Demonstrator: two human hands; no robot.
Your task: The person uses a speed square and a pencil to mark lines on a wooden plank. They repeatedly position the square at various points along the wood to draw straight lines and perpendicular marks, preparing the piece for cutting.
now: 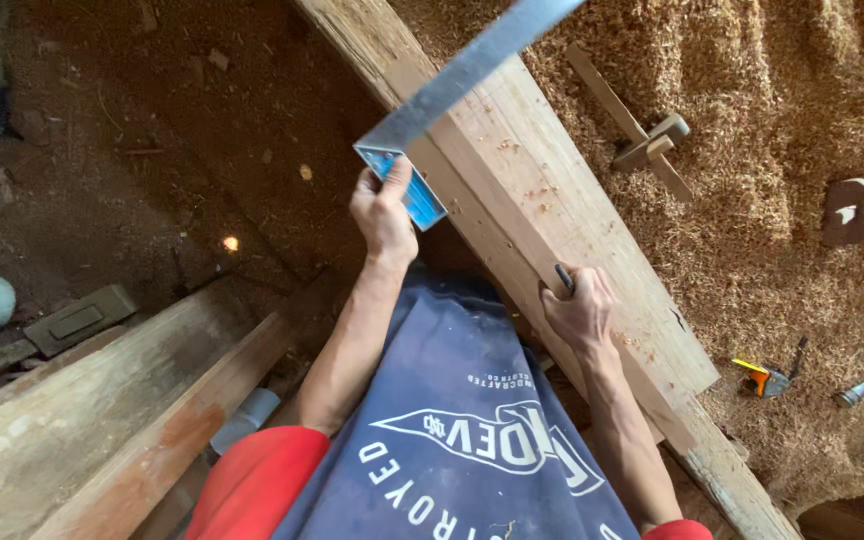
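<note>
Closest to us, our right hand (580,308) grips what looks like a dark pencil (563,277) on the plank (552,200); our left hand (384,212) clasps the square (452,85), whose stock should sit flush before marking.

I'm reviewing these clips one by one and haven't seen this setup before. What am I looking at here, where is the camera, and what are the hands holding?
There is no machine: a person works with bare hands, and one camera on their head looks down, so the arms enter from the bottom. The left hand grips the blue stock of a metal square laid across a long wooden beam. The right hand holds a dark pencil against the beam. Sawdust lies to the right, with a wooden marking gauge, a small block and a few hand tools on it. More planks lie at the left.
</note>
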